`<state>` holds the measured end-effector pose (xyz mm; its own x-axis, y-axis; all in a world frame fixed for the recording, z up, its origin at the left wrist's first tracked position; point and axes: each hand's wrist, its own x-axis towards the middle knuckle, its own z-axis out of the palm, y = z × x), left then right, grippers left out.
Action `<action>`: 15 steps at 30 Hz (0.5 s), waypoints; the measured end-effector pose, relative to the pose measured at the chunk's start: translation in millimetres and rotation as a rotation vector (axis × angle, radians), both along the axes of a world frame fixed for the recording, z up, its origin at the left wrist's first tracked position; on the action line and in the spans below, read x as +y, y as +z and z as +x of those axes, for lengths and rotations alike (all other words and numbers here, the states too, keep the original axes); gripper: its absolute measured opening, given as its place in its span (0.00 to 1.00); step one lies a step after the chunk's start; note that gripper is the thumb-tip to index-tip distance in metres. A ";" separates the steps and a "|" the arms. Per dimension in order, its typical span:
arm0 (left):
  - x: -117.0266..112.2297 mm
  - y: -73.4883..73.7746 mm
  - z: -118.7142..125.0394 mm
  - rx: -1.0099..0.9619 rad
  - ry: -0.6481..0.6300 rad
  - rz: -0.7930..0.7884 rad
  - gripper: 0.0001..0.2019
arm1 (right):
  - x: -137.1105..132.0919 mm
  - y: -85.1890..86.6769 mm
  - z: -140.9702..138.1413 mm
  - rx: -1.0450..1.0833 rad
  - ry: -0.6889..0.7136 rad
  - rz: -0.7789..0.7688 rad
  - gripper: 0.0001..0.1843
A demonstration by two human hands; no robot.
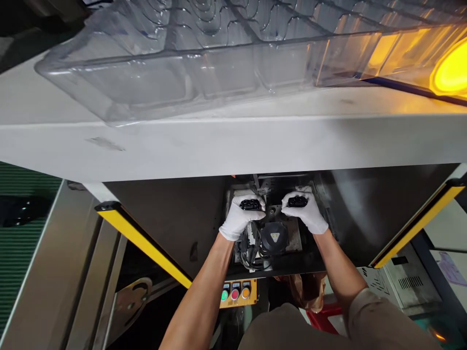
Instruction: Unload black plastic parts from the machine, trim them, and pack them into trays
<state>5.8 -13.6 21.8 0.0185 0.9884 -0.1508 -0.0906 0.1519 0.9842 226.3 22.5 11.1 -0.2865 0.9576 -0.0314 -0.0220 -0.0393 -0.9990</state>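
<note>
Down under a wide white ledge (pixel 233 146), two hands in white gloves are busy in a dark opening of a machine. The left hand (pixel 239 218) has its fingers closed around a bumpy black piece (pixel 250 204). The right hand (pixel 310 211) has its fingers closed around another black piece (pixel 297 201) that looks much the same. Both pieces sit up in the hands, side by side but apart, with a gap between the two hands.

Just below that gap is a round black cap (pixel 274 240) with a small triangle sign on it. Black cables (pixel 251 262) bunch up to the left of the cap. Lower down, a yellow button box (pixel 239 293) has a green, a red and an orange button in a row. A yellow strip (pixel 146 245) slants on the left side, and another yellow strip (pixel 419 224) slants on the right. Up on top of the ledge lies a big clear plastic tray (pixel 146 82). A bright yellow light (pixel 452 70) glows at its right end.
</note>
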 end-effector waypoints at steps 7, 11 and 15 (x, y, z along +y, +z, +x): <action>-0.5 -2.1 -0.1 -0.021 -0.012 0.000 0.10 | 0.8 7.0 0.5 -0.028 -0.009 0.019 0.05; -0.7 9.1 0.3 -0.019 -0.022 0.024 0.09 | 3.1 7.9 1.7 -0.112 0.075 0.082 0.04; 7.5 41.9 -3.5 -0.036 -0.074 0.122 0.10 | 0.4 5.3 -2.5 0.000 0.014 0.027 0.04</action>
